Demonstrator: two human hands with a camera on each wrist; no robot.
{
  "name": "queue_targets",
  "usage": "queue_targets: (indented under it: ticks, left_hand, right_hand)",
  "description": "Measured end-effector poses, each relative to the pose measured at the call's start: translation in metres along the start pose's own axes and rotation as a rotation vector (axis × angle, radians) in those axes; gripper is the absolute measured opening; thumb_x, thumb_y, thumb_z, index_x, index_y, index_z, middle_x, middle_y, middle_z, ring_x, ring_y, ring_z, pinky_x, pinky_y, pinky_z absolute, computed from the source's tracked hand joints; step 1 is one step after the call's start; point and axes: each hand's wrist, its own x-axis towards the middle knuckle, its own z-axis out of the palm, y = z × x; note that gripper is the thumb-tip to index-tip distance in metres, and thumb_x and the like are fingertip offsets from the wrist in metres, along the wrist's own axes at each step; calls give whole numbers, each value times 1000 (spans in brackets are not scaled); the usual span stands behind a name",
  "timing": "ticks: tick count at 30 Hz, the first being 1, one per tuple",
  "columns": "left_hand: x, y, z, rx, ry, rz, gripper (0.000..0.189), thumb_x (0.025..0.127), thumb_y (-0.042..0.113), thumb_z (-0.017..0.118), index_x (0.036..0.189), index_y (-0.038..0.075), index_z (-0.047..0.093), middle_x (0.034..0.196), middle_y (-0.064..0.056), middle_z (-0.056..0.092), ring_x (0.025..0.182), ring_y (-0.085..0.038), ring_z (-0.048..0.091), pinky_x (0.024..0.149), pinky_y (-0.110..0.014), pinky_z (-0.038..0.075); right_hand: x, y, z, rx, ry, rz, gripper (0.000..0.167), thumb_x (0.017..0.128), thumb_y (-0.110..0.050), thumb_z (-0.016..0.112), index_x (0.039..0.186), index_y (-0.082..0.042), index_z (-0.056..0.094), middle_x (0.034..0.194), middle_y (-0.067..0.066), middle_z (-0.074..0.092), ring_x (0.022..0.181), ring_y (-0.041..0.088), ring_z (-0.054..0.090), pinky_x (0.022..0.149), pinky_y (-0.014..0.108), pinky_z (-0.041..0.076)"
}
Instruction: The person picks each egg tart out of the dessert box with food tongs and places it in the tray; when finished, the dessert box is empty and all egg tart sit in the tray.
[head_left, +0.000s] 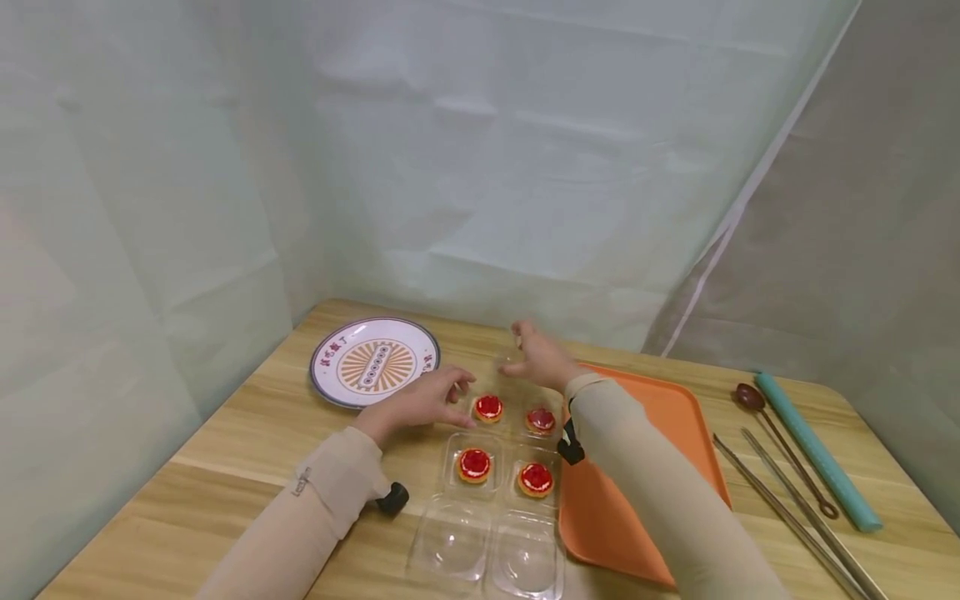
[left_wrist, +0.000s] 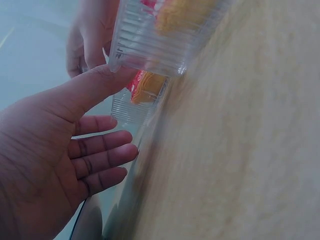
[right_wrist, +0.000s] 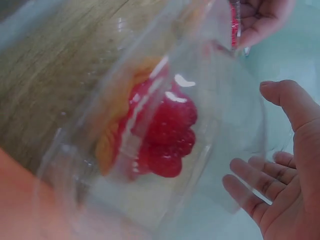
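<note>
Several small tarts with red topping (head_left: 489, 408) sit in the compartments of clear plastic clamshell boxes (head_left: 453, 442) at the middle of the table. My left hand (head_left: 420, 400) is at the left side of the back compartments, fingers loosely extended. In the left wrist view its thumb (left_wrist: 95, 87) lies right at the edge of a clear box holding a tart. My right hand (head_left: 543, 358) is over the far side of the back boxes, fingers spread and relaxed. From the right wrist, a clear lid (right_wrist: 235, 100) stands raised between a berry-topped tart (right_wrist: 165, 125) and that hand.
Two front lids (head_left: 453, 542) lie folded out toward me. An orange tray (head_left: 615, 525) is under my right forearm. A patterned white plate (head_left: 337, 350) stands back left. At the right lie metal tongs (head_left: 795, 508), a brown spoon (head_left: 750, 397) and a teal roll (head_left: 821, 454).
</note>
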Motion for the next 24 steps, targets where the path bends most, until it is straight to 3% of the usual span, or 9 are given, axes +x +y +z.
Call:
queue_targets:
  ticks: [12,17,24]
  left_hand:
    - [0,5,1,-7,-12,-17,73,74,38,82,130,3,53,110,-6,63,96,-16,57,86,-32,50]
    - [0,5,2,-14,-17,-20,74,73,38,82,131,3,52,111,-6,62,96,-16,57,86,-32,50]
    - [0,7,2,-11,-17,-11,74,73,39,82,130,3,53,111,-6,63,96,-16,58,87,-33,51]
  right_hand:
    - [3,10,6,-82,-52,42,78,83,-39,71,140,1,36,134,20,55,119,36,57,101,46,48]
    - [2,12,3,-134,-115,37,80,82,-40,71,142,3,38,135,21,55,123,36,54,106,46,44]
    - [0,13,-3,-125,-197,18,80,83,-37,72,142,5,39,135,22,55,122,36,55,107,46,43]
